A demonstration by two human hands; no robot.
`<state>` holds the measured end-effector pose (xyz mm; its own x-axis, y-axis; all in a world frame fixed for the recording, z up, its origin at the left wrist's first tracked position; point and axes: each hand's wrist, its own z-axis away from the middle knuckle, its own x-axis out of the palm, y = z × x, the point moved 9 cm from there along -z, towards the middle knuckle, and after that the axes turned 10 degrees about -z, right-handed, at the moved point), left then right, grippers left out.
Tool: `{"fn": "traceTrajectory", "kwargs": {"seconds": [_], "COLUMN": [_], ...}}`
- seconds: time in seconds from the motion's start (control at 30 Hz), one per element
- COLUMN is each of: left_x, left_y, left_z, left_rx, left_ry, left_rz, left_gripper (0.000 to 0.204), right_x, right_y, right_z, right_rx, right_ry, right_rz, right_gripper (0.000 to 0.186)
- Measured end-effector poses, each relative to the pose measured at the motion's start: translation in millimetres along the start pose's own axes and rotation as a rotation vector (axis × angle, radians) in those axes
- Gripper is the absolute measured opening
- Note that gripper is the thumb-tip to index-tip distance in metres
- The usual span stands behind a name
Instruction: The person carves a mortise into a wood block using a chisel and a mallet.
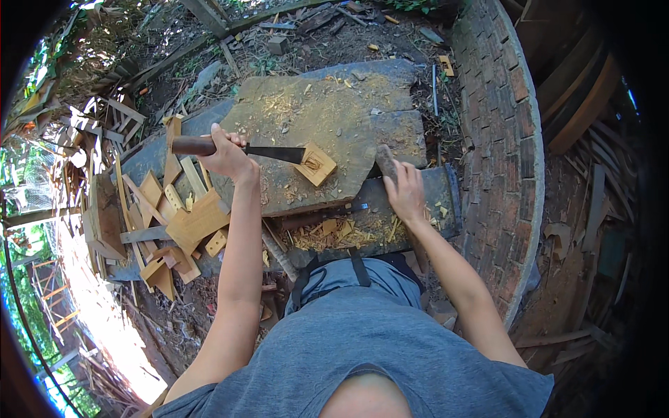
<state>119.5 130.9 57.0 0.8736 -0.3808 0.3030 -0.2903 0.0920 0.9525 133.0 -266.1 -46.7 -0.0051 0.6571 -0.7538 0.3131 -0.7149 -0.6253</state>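
On the slab (341, 136), the block (321, 171) meets the chisel (275, 152) the left hand (230, 155) grips; the right hand (406, 192) seemingly clasps a stick (385, 159) — with neither bracing the block, an off-centre blow could skid it.

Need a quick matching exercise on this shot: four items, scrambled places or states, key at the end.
1. left hand
2. right hand
3. small square wooden block
4. brick wall

A. lying on the work slab, at the tip of a dark blade
B. standing to the right of the slab
C. gripping a dark-handled tool
D. touching a grey wooden piece

Pairs: 1-C, 2-D, 3-A, 4-B
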Motion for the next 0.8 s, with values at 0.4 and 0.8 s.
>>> {"fn": "traceTrajectory", "kwargs": {"seconds": [0.4, 0.8], "left_x": [32.2, 97.9], "left_y": [41.8, 31.1], "left_z": [4.7, 34.5], "left_rx": [0.011, 0.112], "left_ry": [-0.155, -0.465], "left_rz": [0.047, -0.077], "left_gripper": [0.028, 0.031], "right_x": [61.1, 64.0], "right_y": [-134.3, -127.7], "right_z": [-45.1, -58.7], "right_rx": [-0.123, -0.262], "right_ry": [-0.213, -0.376], "right_rz": [-0.156, -0.373], "right_gripper": [0.089, 0.074]}}
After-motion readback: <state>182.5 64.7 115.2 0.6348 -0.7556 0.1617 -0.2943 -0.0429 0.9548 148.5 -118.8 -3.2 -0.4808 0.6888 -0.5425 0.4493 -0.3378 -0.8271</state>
